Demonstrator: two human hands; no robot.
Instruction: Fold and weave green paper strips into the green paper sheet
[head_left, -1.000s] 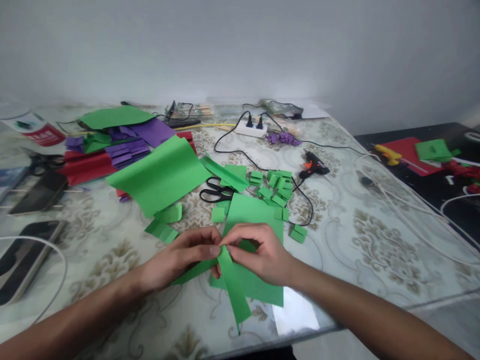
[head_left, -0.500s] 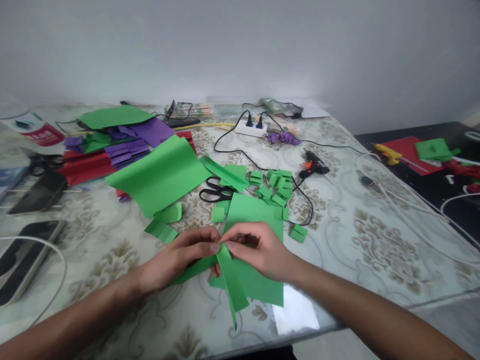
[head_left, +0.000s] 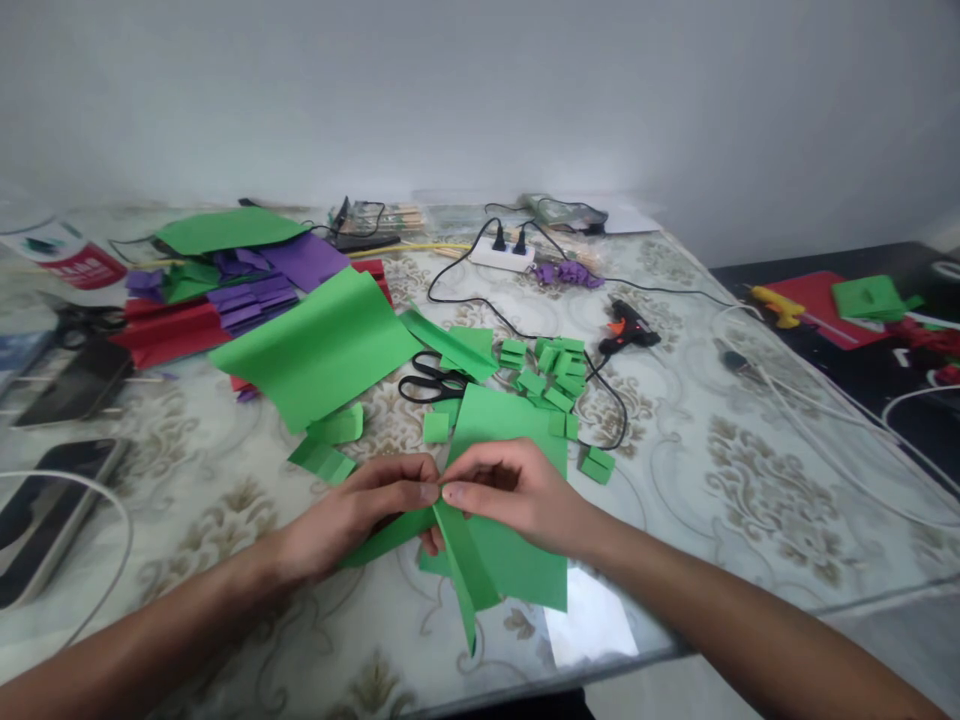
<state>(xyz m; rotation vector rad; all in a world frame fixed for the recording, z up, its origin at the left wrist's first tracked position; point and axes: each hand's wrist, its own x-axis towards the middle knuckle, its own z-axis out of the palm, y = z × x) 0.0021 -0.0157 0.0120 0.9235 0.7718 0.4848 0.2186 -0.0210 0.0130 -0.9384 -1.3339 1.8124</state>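
Observation:
Close together near the table's front, my left hand (head_left: 375, 505) and my right hand (head_left: 517, 490) pinch a folded green paper strip (head_left: 459, 555) at its upper end. One part of the strip hangs down between them, and another runs under my left palm. Beneath my right hand lies a flat green paper sheet (head_left: 517, 570). Black-handled scissors (head_left: 431, 380) rest just beyond, their blades hidden under green paper. Several small folded green paper pieces (head_left: 555, 370) are heaped behind the sheet.
A large curled green sheet (head_left: 322, 345) lies left over red and purple paper (head_left: 255, 300). A black glue gun (head_left: 628, 328) lies right, its cable crossing the table to a white power strip (head_left: 502, 257). Phones (head_left: 56, 530) and a cup (head_left: 67, 255) stand at the left.
The hanging part of the strip has turned and folded a little, its lower end swinging slightly left. My right thumb has shifted slightly at the pinch; both hands otherwise stay in place.

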